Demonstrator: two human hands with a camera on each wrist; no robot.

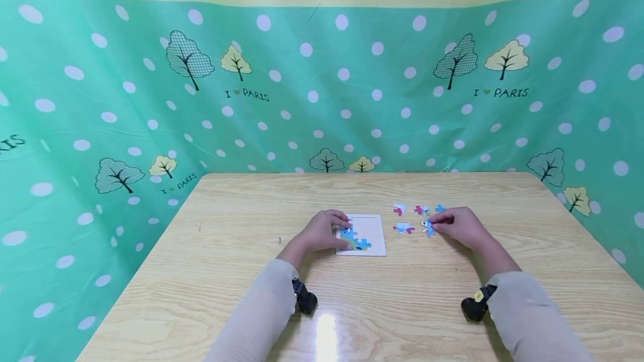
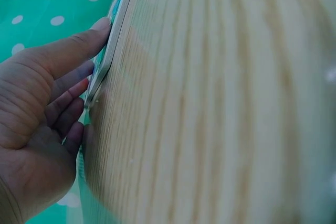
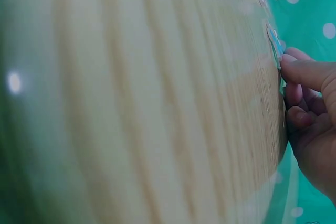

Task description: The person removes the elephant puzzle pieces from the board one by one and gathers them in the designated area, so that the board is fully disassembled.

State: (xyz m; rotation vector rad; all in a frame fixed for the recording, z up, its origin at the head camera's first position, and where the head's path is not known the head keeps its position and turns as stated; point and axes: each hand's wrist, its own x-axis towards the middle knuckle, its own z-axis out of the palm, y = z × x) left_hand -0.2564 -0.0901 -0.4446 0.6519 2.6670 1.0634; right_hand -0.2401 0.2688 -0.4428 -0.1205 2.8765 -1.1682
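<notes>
A square white puzzle board lies flat on the table, with joined blue and green pieces in its lower left part. My left hand holds the board at its left side, thumb and fingers bent over the edge. In the left wrist view, the thumb of the left hand lies against the board's edge. To the right of the board, my right hand pinches a blue and white puzzle piece between thumb and forefinger. The right wrist view shows the blue piece at those fingertips, low over or on the table.
Several loose pieces lie between the board and my right hand: a white and red piece, a pale blue and pink piece, a red piece and a blue piece. A green dotted curtain hangs behind the wooden table.
</notes>
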